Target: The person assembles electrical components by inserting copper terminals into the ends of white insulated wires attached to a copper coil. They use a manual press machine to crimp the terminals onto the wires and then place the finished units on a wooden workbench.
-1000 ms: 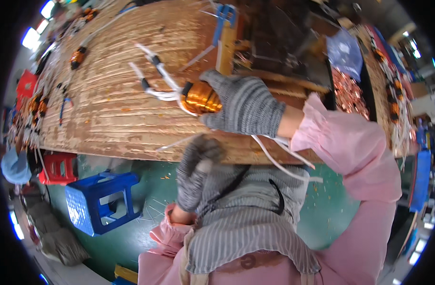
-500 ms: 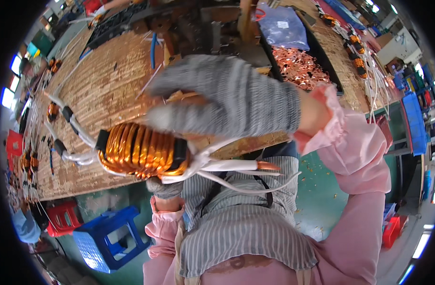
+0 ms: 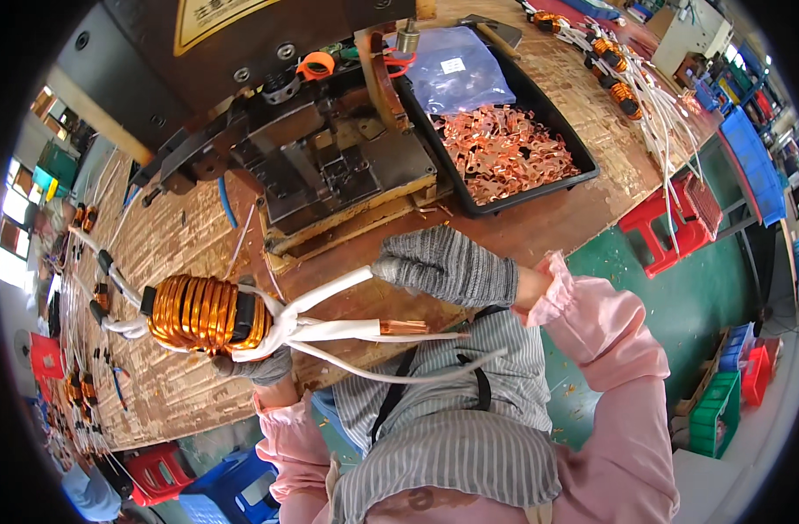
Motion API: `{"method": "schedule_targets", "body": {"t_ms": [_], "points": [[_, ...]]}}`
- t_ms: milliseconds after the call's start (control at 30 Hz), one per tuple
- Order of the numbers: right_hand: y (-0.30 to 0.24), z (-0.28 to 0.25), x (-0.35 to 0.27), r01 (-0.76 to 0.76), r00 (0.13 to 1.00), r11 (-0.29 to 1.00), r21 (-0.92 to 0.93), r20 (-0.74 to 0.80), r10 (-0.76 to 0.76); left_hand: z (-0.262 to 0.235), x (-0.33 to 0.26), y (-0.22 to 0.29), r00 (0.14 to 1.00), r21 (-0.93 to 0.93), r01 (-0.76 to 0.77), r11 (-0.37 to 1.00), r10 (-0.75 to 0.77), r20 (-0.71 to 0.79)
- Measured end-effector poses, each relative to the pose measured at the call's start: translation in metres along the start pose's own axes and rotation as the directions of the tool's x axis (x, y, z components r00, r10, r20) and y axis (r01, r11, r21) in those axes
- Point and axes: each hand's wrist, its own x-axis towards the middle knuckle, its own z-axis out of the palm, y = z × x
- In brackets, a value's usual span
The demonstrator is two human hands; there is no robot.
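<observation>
A toroidal coil [image 3: 199, 313] of thick copper wire with black spacers is held up over the bench's near edge. My left hand [image 3: 264, 367], in a grey knit glove, grips it from below, most of its fingers hidden by the winding. On the coil's right, several white-sleeved leads fan out; one thick lead [image 3: 340, 332] ends in bare copper strands [image 3: 402, 327]. My right hand [image 3: 452, 266], gloved alike, pinches the tip of the upper white lead [image 3: 330, 288]. Leads with black sleeve pieces [image 3: 107, 271] stick out on the coil's left.
Beyond my hands stands a dark metal press [image 3: 330, 166] with its die. Right of it, a black tray [image 3: 482, 210] holds copper terminals [image 3: 504, 153] and a plastic bag [image 3: 456, 70]. More coils [image 3: 622, 96] lie far right. Stools [image 3: 670, 227] stand on the green floor.
My right hand went from sweeping, blurred, above the coil to closing on the upper lead's tip. The view shifted, bringing the press and the whole tray into sight.
</observation>
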Motion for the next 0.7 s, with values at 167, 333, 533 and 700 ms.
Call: {"method": "schedule_targets", "body": {"t_ms": [167,333,533,700], "points": [[0.015,-0.048,0.030,-0.577,0.817,0.762,0.294,0.230,0.530,0.001,0.024,-0.002,0.995,0.025,0.097,0.995,-0.098,0.035],[0.112,-0.090,-0.020,-0.578,0.417,0.377,-0.724,0.135,0.899,-0.028,0.040,-0.004,0.986,-0.105,0.014,0.994,0.004,0.168],[0.137,-0.082,-0.032,-0.515,0.366,0.364,-0.776,0.184,0.912,-0.023,0.041,0.000,0.973,0.019,-0.099,0.995,0.101,-0.209],[0.120,-0.074,-0.037,-0.729,0.563,0.462,-0.506,-0.058,0.825,-0.016,0.052,0.011,0.970,-0.017,-0.095,0.995,0.089,-0.226]]}}
